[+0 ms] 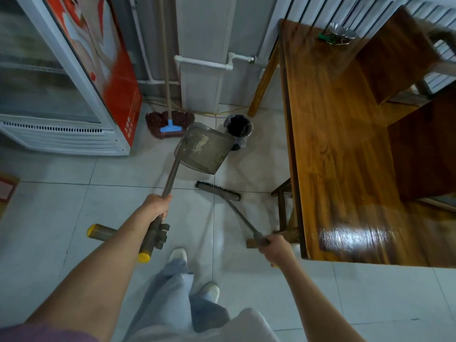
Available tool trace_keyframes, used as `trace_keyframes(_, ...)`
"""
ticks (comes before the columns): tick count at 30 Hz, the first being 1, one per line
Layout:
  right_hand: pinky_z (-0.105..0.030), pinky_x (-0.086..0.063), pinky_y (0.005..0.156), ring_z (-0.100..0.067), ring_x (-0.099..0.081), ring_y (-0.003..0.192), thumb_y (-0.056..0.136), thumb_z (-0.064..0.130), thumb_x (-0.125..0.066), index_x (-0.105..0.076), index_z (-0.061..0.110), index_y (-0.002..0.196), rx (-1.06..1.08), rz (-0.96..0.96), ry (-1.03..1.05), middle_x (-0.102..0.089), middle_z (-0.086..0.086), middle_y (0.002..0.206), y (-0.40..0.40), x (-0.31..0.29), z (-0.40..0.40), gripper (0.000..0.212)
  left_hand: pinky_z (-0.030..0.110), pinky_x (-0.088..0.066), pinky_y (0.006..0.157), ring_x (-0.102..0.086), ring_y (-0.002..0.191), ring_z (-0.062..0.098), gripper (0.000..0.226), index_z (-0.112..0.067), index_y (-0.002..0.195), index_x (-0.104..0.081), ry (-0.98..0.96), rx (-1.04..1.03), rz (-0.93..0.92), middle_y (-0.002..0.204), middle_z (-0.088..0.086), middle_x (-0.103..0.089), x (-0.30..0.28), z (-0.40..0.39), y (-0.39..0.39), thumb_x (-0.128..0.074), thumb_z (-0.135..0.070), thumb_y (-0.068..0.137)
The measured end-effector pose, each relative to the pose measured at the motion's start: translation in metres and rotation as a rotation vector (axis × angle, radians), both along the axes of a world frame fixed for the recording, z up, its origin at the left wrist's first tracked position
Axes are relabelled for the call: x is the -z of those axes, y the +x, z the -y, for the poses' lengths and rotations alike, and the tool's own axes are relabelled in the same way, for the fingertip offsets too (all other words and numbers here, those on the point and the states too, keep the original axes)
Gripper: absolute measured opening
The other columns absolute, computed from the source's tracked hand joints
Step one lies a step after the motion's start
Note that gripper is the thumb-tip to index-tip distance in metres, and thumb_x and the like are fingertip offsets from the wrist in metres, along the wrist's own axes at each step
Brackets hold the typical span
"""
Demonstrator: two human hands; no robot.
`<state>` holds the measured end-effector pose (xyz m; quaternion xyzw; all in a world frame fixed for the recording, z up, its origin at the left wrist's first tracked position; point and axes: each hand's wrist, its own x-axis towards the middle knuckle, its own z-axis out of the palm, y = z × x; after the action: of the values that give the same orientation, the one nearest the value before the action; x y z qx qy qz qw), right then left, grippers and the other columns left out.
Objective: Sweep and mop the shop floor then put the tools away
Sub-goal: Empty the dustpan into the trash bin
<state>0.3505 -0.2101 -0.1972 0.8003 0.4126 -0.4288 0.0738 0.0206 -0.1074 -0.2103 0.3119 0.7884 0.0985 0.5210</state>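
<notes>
My left hand (158, 204) grips the long handle of a grey translucent dustpan (203, 149), which hangs lifted and tilted, its pan close to the rim of a small black-lined bin (238, 127). My right hand (275, 245) holds the thin handle of a broom whose dark brush head (218, 190) rests on the pale tiled floor (61, 218), just below the pan. A mop with a brown-red head (170, 123) and a blue clamp leans against the back wall, left of the bin.
A glass-door cooler with a red side panel (74, 95) fills the left. A glossy wooden table (345, 144) stands at right, a stool under its near edge. White pipes and a radiator line the back wall. My legs and white shoes are below.
</notes>
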Motion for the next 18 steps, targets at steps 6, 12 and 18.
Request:
trace_keyframes(6, -0.025, -0.054, 0.052, -0.015, -0.064, 0.068, 0.088, 0.024, -0.062, -0.058, 0.01, 0.12, -0.11, 0.037, 0.006, -0.063, -0.003, 0.089, 0.01, 0.004, 0.033, 0.035, 0.026, -0.042, 0.051, -0.045, 0.044, 0.021, 0.045, -0.002, 0.073, -0.055, -0.067, -0.016, 0.016, 0.055, 0.011, -0.051, 0.021, 0.032, 0.015, -0.048, -0.039, 0.097)
trace_keyframes(12, -0.033, -0.06, 0.07, -0.017, -0.066, 0.075, 0.089, 0.027, -0.06, -0.058, 0.012, 0.121, -0.138, 0.105, -0.033, -0.064, -0.005, 0.095, 0.018, 0.01, 0.049, 0.035, 0.029, -0.046, 0.06, -0.049, 0.046, 0.024, 0.049, -0.001, 0.064, -0.055, -0.106, 0.058, -0.015, 0.052, 0.012, -0.053, 0.034, 0.047, 0.03, -0.048, -0.037, 0.097)
trace_keyframes(18, -0.029, -0.06, 0.067, -0.016, -0.066, 0.074, 0.089, 0.03, -0.06, -0.055, 0.013, 0.122, -0.156, 0.108, -0.057, -0.062, -0.004, 0.098, 0.009, 0.008, 0.041, 0.037, 0.033, -0.048, 0.08, -0.052, 0.052, 0.023, 0.05, -0.003, 0.056, -0.054, -0.159, 0.146, -0.031, 0.053, 0.01, -0.056, 0.04, 0.047, 0.039, -0.053, -0.035, 0.095)
